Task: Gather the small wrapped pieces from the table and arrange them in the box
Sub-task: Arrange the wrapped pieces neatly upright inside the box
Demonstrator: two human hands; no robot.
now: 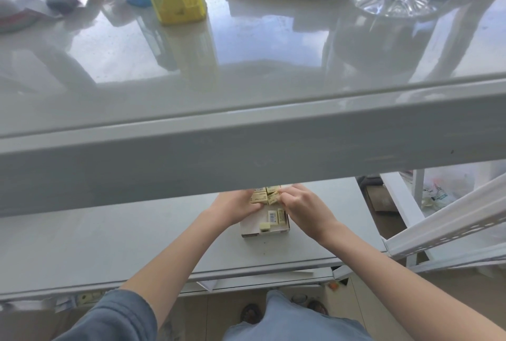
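Two hands, left hand (pixel 237 206) and right hand (pixel 302 208), fingers pinched on wrapped pieces (pixel 265 196) over the box (pixel 264 227).

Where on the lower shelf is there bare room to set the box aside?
Bare shelf lies left of the left hand, out to the front lip; a narrower strip sits right of the right hand. It is crowded around the box and wrapped pieces, under the upper shelf's edge.
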